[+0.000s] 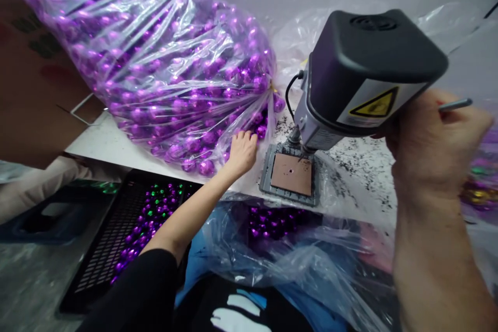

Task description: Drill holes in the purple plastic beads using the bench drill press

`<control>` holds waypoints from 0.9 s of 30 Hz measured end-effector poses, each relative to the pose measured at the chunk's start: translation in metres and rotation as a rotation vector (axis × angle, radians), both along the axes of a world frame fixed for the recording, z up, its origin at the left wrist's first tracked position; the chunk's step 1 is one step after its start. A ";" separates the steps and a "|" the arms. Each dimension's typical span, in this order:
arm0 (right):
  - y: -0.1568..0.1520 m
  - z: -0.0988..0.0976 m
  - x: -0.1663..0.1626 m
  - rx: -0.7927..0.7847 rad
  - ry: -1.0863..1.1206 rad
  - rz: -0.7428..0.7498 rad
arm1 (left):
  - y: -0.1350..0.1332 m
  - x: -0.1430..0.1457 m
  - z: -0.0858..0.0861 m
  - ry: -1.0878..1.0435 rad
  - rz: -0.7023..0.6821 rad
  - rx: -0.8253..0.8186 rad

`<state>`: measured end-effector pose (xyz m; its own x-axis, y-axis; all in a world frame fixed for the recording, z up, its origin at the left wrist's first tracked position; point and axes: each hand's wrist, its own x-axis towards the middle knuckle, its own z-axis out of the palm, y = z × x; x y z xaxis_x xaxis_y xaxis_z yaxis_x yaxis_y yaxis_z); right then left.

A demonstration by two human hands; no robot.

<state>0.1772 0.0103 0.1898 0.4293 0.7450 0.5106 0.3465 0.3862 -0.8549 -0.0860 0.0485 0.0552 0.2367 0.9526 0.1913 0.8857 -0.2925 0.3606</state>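
Observation:
My left hand [244, 153] is at the mouth of a large clear plastic bag [167, 67] full of shiny purple faceted balls [206, 167]. Its fingers curl down together beside loose balls at the opening; the fingertips and whatever they hold are hidden. My right hand [431, 140] is closed at the right side of a small bench drill press [373, 67], around its feed handle [455, 105], whose rod end sticks out past the fingers. Under the drill head, a brown square plate [291, 174] with a small hole lies on the grey base [266, 176].
Dark shavings [361, 166] litter the white table [128, 142]. Clear plastic sheeting [272, 254] hangs over my lap, with purple balls in it. A black crate [105, 238] of purple and green balls stands lower left, a cardboard box [42, 83] beyond it. Another person's sleeve [42, 187] shows at left.

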 end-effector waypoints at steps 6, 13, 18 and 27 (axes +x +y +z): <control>-0.002 0.003 0.001 -0.061 0.016 0.006 | 0.027 -0.001 -0.010 -0.163 0.071 -0.039; 0.005 0.008 0.000 -0.053 0.058 0.036 | -0.030 -0.011 0.008 -1.126 -0.278 -0.731; 0.009 0.009 0.000 -0.054 0.064 0.036 | -0.042 0.005 -0.012 -1.118 -0.230 -0.785; 0.010 0.006 0.002 -0.061 0.070 0.045 | -0.040 0.039 -0.033 -0.647 -0.168 -0.321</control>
